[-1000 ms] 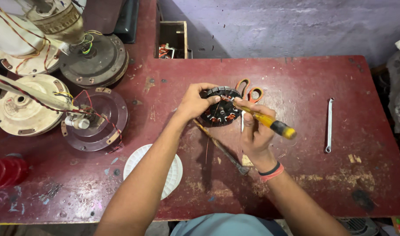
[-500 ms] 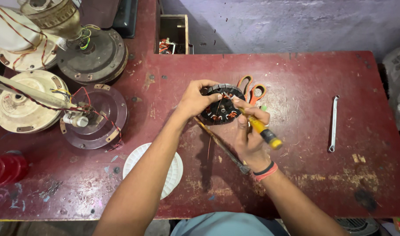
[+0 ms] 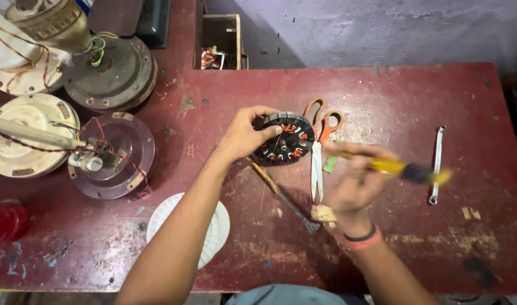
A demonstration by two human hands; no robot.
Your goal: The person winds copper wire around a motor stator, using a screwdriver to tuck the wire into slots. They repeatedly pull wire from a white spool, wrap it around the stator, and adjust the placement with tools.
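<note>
My left hand (image 3: 244,135) grips a round black motor stator (image 3: 286,138) with copper windings, holding it tilted on the dark red table (image 3: 383,90). My right hand (image 3: 354,181) is blurred and holds a yellow-and-black screwdriver (image 3: 408,171), off to the right of the stator and apart from it. Orange-handled scissors (image 3: 318,149) lie between the stator and my right hand. A thin dark rod tool (image 3: 284,195) lies on the table below the stator.
A metal spanner (image 3: 436,164) lies at the right. A white ribbed disc (image 3: 213,231) sits near the front edge. Several fan motor housings (image 3: 108,73) with loose wires crowd the left side. A small wooden box (image 3: 221,42) stands at the back, and a red part (image 3: 4,223) at far left.
My right hand has pulled the screwdriver away from the stator, to the right and slightly down. My left hand still holds the stator in about the same spot.
</note>
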